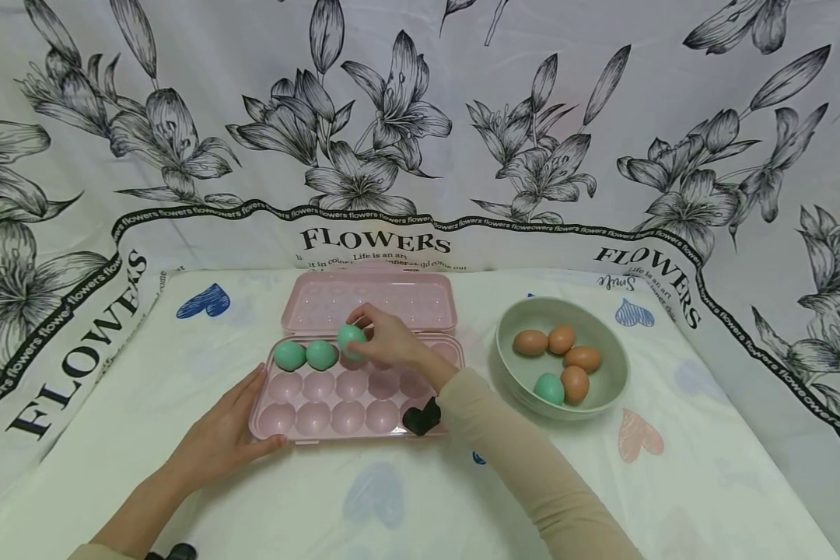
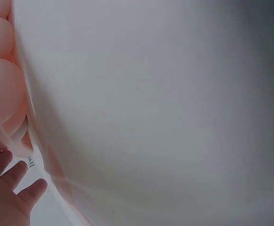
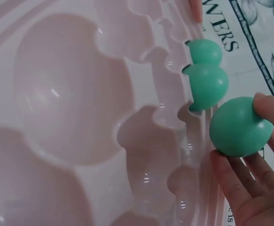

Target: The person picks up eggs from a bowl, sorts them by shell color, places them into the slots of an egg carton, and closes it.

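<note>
A pink plastic egg carton lies with its lid folded back. Two green eggs sit in its back row at the left. My right hand pinches another green egg between thumb and fingers, just above the third hollow of that row. In the right wrist view the egg's underside shows, apart from the carton. My left hand rests along the carton's left side, fingers extended and thumb at the front corner. The left wrist view shows only the fingers beside the carton.
To the right stands a pale green bowl with several brown eggs and one green egg. A black patch covers the carton's front right hollow. Behind hangs a flower-printed cloth; a heart-printed cloth lies underneath.
</note>
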{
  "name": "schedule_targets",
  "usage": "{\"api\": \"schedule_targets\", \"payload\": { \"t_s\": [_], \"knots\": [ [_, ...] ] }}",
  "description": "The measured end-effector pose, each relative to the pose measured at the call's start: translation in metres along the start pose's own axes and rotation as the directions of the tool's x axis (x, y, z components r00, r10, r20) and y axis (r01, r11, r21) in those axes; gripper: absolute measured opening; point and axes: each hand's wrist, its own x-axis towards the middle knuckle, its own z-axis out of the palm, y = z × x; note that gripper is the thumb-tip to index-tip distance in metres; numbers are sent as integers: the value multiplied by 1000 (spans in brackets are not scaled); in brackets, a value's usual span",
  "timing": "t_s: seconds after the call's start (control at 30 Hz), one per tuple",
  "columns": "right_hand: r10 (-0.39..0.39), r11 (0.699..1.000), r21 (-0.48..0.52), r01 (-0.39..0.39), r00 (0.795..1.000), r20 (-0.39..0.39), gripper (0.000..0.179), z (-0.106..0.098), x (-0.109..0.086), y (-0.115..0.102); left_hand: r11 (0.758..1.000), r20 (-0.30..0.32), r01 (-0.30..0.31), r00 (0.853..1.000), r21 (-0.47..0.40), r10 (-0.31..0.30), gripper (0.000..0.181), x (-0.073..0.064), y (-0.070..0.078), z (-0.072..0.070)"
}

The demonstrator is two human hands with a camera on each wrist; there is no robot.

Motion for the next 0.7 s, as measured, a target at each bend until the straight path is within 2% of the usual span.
{"api": "schedule_targets", "payload": {
  "t_s": [0.2, 0.43, 0.7],
  "knots": [
    [-55, 994, -92, 55, 998, -1, 37, 5, 3, 0, 1000, -9, -8, 1000, -6, 8, 109, 0, -1, 0],
    [-74, 987, -144, 75, 997, 14, 37, 9, 5, 3, 1000, -6, -4, 1000, -6, 4, 109, 0, -1, 1],
    [-119, 965, -230, 125, 992, 43, 40, 12, 6, 5, 1000, -7, -5, 1000, -1, 5, 110, 1, -1, 2]
  ]
}}
